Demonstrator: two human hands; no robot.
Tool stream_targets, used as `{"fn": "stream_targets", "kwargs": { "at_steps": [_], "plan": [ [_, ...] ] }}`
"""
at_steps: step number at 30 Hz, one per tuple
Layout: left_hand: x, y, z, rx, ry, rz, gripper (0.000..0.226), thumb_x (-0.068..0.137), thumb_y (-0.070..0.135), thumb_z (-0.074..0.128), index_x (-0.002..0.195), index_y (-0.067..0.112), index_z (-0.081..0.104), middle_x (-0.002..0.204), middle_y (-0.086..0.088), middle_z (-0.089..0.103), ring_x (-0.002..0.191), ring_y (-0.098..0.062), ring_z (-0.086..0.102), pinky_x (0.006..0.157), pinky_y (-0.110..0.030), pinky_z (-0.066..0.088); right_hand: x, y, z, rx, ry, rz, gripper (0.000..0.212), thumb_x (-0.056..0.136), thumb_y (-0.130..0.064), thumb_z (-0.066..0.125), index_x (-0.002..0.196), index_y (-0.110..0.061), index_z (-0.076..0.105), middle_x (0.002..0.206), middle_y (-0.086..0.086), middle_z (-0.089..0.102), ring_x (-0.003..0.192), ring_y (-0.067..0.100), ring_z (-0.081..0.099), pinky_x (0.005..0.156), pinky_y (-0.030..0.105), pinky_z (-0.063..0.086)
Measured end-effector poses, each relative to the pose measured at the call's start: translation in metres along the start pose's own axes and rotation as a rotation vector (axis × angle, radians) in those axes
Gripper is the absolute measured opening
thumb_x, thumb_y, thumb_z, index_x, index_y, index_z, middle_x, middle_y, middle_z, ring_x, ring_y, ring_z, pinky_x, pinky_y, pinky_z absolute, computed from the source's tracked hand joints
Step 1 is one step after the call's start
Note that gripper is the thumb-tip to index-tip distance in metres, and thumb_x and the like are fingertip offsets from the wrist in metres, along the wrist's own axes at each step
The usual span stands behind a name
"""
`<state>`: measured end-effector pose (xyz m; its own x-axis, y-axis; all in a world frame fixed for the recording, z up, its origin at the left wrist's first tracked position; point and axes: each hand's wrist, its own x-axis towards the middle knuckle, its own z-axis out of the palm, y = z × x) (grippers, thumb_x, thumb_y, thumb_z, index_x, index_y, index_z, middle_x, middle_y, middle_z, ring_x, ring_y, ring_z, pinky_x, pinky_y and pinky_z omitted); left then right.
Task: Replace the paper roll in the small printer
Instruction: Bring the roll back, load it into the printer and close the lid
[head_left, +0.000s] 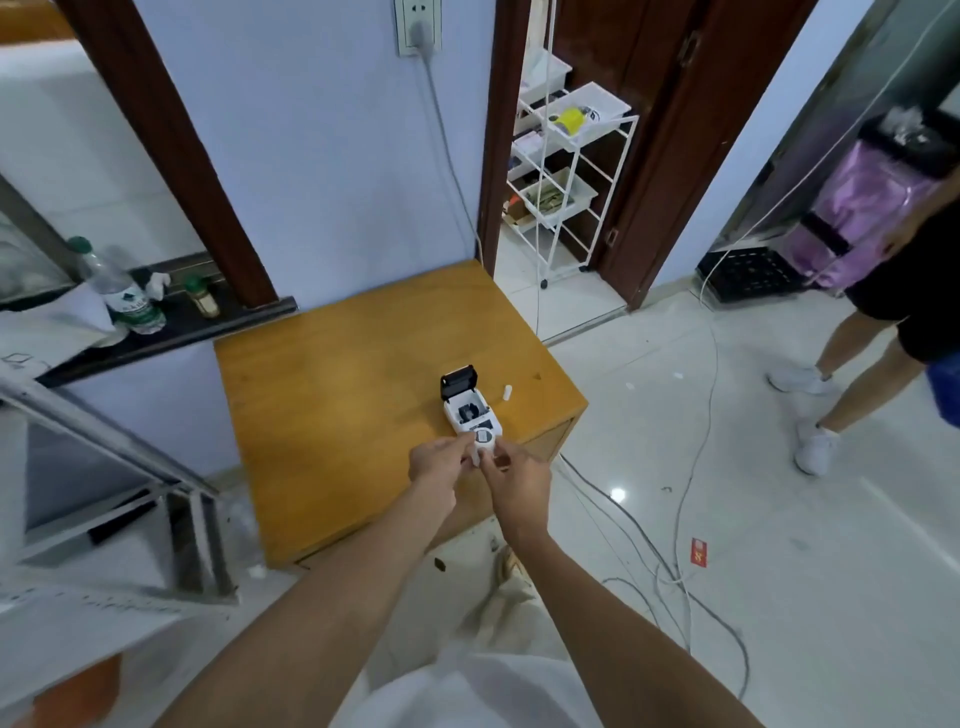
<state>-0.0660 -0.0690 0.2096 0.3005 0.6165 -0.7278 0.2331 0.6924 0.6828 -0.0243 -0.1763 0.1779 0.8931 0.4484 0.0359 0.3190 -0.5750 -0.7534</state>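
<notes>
A glossy, pale tiled floor (779, 519) is seen around a square wooden bench (322, 415) with a smooth, honey-coloured top and rounded edges. Near the bench's right front corner a small white plastic printer (471, 413) is set, boxy in shape, its black hinged lid (458, 381) tilted up and back so that the dark paper compartment is exposed. A short white cylinder (508, 392), apparently a small roll or core, is laid on the bench just beside the printer, to its right and apart from it. Both hands are brought together at the printer's front end, just over the bench's front edge. The left hand (436, 462) is closed in a pinch, thumb and fingers pressed on a small white piece (476, 458) held between the two hands; whether this piece is a paper roll cannot be told. The right hand (517, 480) is likewise curled, its fingertips closed on the same white piece, touching the printer's front.
</notes>
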Motion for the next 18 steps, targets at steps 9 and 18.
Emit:
{"fn": "stream_targets", "kwargs": {
  "at_steps": [9, 18],
  "plan": [
    [0.067, 0.022, 0.089, -0.163, 0.239, -0.120, 0.014, 0.079, 0.007, 0.082, 0.089, -0.001, 0.077, 0.083, -0.014, 0.078, 0.068, -0.026, 0.076, 0.058, -0.028, 0.059, 0.126, 0.043, 0.017, 0.103, -0.207, 0.020, 0.027, 0.099, -0.047, 0.064, 0.112, -0.024, 0.071, 0.100, -0.013, 0.074, 0.091, 0.005, 0.069, 0.075, 0.030, 0.056],
    [0.116, 0.006, 0.114, -0.381, 0.364, -0.239, 0.008, 0.091, 0.005, 0.077, 0.085, 0.003, 0.071, 0.097, -0.020, 0.075, 0.082, -0.029, 0.071, 0.050, -0.023, 0.056, 0.192, 0.079, 0.039, -0.065, -0.512, -0.258, 0.032, 0.096, -0.043, 0.072, 0.122, -0.025, 0.068, 0.111, -0.006, 0.065, 0.091, 0.015, 0.064, 0.069, 0.033, 0.051]
  ]
}}
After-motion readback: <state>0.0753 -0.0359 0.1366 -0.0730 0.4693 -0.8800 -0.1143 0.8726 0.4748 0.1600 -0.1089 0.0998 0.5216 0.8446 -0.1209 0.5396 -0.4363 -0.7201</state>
